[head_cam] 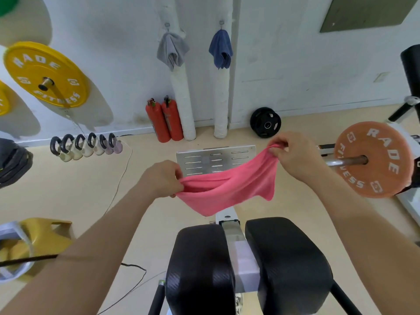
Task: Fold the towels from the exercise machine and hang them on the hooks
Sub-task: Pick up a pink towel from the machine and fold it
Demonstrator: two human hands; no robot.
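While reaching forward over two black pads just below the forearms, both arms extended and slightly bent, wrists level with each other. Left hand pinched shut on one end of pink towel, knuckles up, fingers curled around bunched cloth. Right hand a little higher and farther forward, thumb and fingertips clamped on the opposite end, wrist cocked downward. Hands held apart, towel slung between them in a sagging fold, lower edge dropping to a point above the white machine frame. Beyond the hands, slotted metal footplate, partly covered by the cloth. Right of the right hand, orange weight plate on a bar. Farther off, past both hands, two red extinguishers and two white wrapped pipes against the wall. Higher on those pipes, grey towel and blue towel each hanging from a hook, side by side, apart.
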